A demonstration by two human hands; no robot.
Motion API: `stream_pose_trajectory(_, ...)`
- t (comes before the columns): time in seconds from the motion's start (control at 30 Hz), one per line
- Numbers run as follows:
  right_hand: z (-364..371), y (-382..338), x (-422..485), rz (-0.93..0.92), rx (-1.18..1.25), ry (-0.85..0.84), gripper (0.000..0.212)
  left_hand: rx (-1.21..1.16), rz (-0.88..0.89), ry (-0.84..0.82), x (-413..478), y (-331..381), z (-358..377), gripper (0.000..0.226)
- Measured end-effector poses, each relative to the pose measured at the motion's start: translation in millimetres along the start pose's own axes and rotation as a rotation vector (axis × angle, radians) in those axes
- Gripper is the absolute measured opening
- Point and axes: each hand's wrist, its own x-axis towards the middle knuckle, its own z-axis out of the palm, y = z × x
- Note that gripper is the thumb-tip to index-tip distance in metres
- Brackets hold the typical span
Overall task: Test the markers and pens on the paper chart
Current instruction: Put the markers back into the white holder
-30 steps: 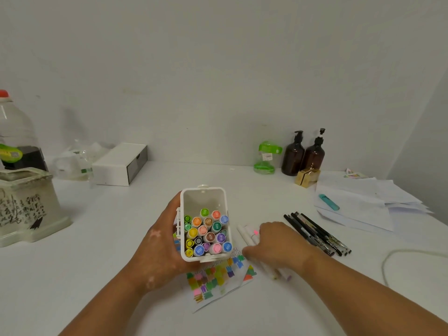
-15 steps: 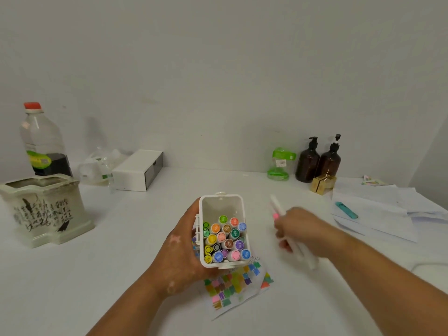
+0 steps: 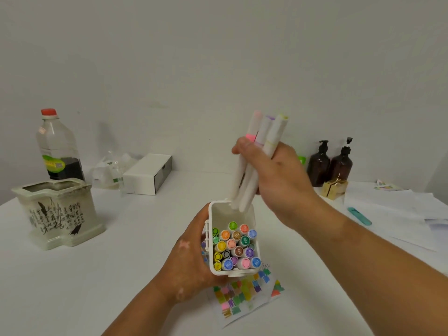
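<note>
I have my left hand wrapped round the side of the white marker case, fingers curled behind it, so the open mouth tilts up toward me and I can see where there is room. My right hand grips three markers in a bundle, fingers closed round the middle of the barrels. Their pink, purple and yellow caps point up and their lower ends are just at the case's far rim, over the gap at the back. I judge these three are done with and are going into the case, which is why I hold it steady rather than leave it standing. The case is a little over half full: capped markers stand packed in the near part, coloured end caps facing me, some with numbers I cannot read surely, and the far part is bare white wall. The paper chart lies flat on the table just under and in front of the case, partly hidden by it, with rows of colour swatches already across it, so much of the testing looks done. The slot is narrow for three at once, so the bundle could catch on the rim or on the caps below. Off to my left sits a ceramic pot, whose contents I cannot see, and to my right a teal pen lies on loose papers
</note>
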Motion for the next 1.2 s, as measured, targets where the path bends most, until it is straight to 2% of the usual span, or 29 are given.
stream_pose_trajectory(0.13,0.4,18.2,-7.1,-0.014,-0.237,-0.141,0.040,-0.004,-0.014,0.014,1.3,-1.6,1.2,0.106)
stream_pose_trajectory(0.27,-3.6,27.3,-9.8,-0.027,-0.424,-0.345,0.018,0.003,-0.003,0.009,1.5,-1.3,1.5,0.106)
stream_pose_trajectory(0.43,-6.7,21.5,-4.4,-0.166,-0.628,-0.504,0.016,-0.024,-0.035,-0.013,0.9,-5.2,0.7,0.099)
stream_pose_trajectory(0.6,-21.8,22.4,-1.4,-0.147,-0.592,-0.429,0.022,-0.051,-0.068,0.007,1.0,-2.1,-0.1,0.096)
stream_pose_trajectory(0.73,-41.2,43.3,-11.4,-0.083,-0.425,-0.148,0.019,-0.065,-0.093,0.038,0.0,-7.3,0.8,0.094)
stream_pose_trajectory(0.83,-58.4,83.3,-30.9,0.110,-0.384,0.014,0.012,-0.081,-0.136,0.064,4.2,-11.1,-2.0,0.099)
stream_pose_trajectory(0.97,-67.7,132.9,-53.8,0.309,-0.427,0.003,0.012,-0.139,-0.260,0.067,35.7,-12.3,-10.9,0.100)
stream_pose_trajectory(1.2,-56.4,166.6,-62.0,0.316,-0.558,-0.108,0.013,-0.230,-0.451,0.057,135.8,-32.9,-34.6,0.088)
